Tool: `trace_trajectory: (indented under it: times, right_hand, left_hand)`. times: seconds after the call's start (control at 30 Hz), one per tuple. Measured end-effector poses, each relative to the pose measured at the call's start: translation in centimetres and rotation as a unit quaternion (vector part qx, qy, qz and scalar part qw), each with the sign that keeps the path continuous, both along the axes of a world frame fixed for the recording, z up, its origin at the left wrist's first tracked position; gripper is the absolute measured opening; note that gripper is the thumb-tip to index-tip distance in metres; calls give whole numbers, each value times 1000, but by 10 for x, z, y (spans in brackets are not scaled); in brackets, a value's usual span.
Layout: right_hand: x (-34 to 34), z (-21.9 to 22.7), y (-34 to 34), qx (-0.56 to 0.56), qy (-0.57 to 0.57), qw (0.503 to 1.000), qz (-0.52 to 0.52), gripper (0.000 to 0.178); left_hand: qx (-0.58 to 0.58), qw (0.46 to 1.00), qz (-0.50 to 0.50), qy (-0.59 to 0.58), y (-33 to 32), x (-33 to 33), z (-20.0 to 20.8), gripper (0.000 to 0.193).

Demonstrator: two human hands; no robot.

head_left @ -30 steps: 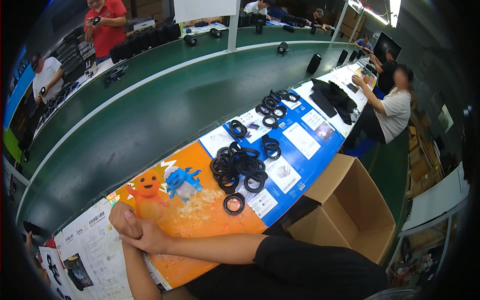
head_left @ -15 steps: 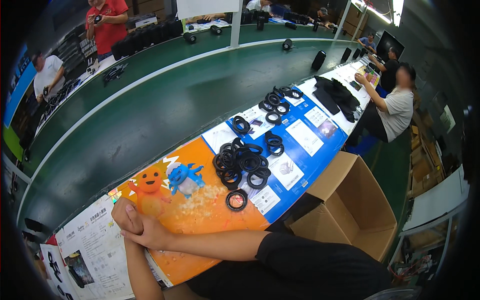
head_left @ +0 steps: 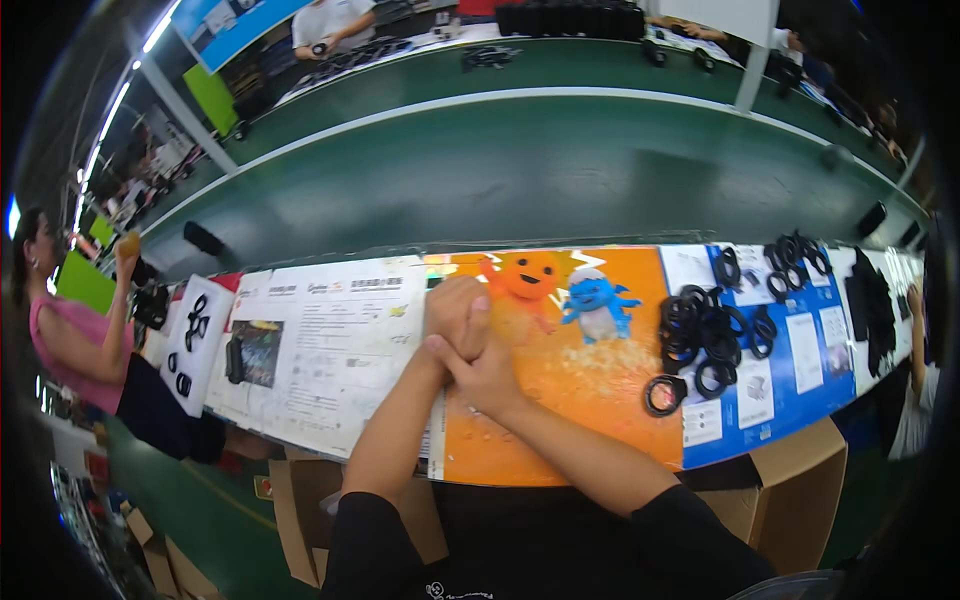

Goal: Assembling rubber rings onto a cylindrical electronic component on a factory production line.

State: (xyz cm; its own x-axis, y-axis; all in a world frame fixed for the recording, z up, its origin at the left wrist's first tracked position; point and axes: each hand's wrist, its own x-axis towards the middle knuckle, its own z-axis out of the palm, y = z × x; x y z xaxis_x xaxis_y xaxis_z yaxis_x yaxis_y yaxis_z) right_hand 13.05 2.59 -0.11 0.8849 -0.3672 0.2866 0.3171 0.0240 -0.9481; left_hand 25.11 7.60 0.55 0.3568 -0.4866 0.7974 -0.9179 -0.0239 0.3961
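Over the orange printed sheet (head_left: 610, 420), my two hands are joined. My left hand (head_left: 452, 308) is curled into a fist, and no object shows in it. Around the left wrist and the base of that hand wraps my right hand (head_left: 487, 372), its fingers partly hidden behind the wrist. To the right lies a heap of black plastic rings (head_left: 700, 330), touched by neither hand. A single black ring (head_left: 664, 396) lies at the heap's near left edge.
More black rings (head_left: 790, 265) and dark cloth pieces (head_left: 872, 310) lie farther right. A white printed sheet (head_left: 320, 370) covers the table's left part. Cardboard boxes (head_left: 800, 500) stand below the near edge. A person in pink (head_left: 85, 335) is at the left; a green conveyor (head_left: 520, 165) runs beyond.
My view has swung left, bringing the white sheet and the person in pink into sight. The right hand keeps its hold on the left wrist, and the rings lie as before.
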Motion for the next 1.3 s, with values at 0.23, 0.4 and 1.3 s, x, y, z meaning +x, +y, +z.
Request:
trace_trajectory:
  times: [0.23, 0.4, 1.3]
  right_hand:
    - [2, 5, 4, 34, -25, 999, -12, 38]
    - [2, 3, 1, 3, 13, 1000, 2, 41]
    - [3, 4, -3, -9, 71, 997, 12, 35]
  left_hand:
    - [14, 1000, 17, 15, 7, -10, 12, 25]
    - [12, 1000, 18, 14, 7, -6, 13, 25]
    - [22, 999, 31, -36, 6, -2, 20, 22]
